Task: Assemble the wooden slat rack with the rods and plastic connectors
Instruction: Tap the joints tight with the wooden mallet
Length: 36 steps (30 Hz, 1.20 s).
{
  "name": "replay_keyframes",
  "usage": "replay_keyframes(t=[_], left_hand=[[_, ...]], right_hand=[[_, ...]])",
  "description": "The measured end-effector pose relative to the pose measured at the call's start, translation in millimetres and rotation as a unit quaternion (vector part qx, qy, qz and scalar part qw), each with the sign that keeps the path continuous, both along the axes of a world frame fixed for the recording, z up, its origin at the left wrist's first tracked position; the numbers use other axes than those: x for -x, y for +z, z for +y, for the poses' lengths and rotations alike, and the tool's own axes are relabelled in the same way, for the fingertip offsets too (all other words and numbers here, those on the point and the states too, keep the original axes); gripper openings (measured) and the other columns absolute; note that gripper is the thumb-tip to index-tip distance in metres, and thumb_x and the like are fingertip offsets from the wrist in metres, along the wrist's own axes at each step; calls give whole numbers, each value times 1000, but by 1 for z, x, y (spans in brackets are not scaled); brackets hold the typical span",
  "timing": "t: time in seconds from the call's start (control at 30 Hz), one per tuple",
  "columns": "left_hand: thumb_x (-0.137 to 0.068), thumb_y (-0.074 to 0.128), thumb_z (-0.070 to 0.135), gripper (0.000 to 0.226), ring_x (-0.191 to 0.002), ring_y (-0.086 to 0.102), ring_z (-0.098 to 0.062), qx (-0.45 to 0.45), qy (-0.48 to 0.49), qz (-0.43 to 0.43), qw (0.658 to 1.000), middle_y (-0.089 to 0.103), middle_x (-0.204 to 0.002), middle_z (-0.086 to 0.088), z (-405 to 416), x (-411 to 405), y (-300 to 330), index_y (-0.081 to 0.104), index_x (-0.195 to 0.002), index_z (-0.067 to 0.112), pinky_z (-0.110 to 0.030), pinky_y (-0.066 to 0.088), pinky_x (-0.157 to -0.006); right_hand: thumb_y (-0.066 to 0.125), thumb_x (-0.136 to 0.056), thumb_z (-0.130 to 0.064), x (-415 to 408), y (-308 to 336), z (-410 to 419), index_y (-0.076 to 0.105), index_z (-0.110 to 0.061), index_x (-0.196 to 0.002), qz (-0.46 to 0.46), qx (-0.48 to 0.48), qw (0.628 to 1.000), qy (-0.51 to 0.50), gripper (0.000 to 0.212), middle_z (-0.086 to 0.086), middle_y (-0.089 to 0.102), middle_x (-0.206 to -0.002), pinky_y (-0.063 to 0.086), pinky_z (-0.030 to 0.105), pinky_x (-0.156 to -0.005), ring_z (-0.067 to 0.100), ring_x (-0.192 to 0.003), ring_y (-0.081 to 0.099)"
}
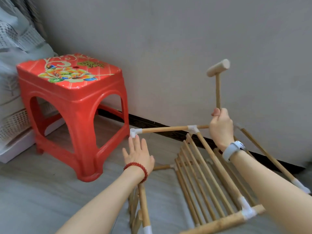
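Observation:
The partly built rack (209,188) lies tilted on the grey floor, its wooden slats (190,179) running between rods joined by white plastic connectors. A horizontal rod (165,129) ends at a white corner connector (135,132) on the left. My left hand (137,154) is flat with straight fingers, its fingertips just under that connector. My right hand (221,127) grips the handle of a small wooden mallet (218,68), whose head is raised above the rack. A second connector (193,128) sits beside my right hand.
A red plastic stool (74,105) with a flower print stands on the left, close to the rack's free corner. The grey wall and dark skirting board (160,127) run right behind. More slat panels (138,208) lie near my left forearm. Bedding sits at far left.

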State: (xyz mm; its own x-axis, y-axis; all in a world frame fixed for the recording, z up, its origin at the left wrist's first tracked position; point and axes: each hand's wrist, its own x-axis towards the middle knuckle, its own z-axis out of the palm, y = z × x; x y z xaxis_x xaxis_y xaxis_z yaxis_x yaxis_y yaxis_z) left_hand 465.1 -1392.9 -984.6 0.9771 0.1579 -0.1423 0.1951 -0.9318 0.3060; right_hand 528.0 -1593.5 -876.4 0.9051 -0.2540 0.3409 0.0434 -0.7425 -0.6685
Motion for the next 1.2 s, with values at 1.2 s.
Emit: replay_keyframes(t=[1.2], left_hand=[[-98, 36, 32, 51, -133, 32, -24, 0, -319, 89, 944, 30, -147, -3, -152, 136, 8, 20, -145, 21, -44, 32, -104]], right_hand=[[30, -102, -30, 263, -38, -171, 48, -15, -95, 188, 79, 978, -45, 25, 8, 59, -88, 41, 36, -68, 32, -84, 57]])
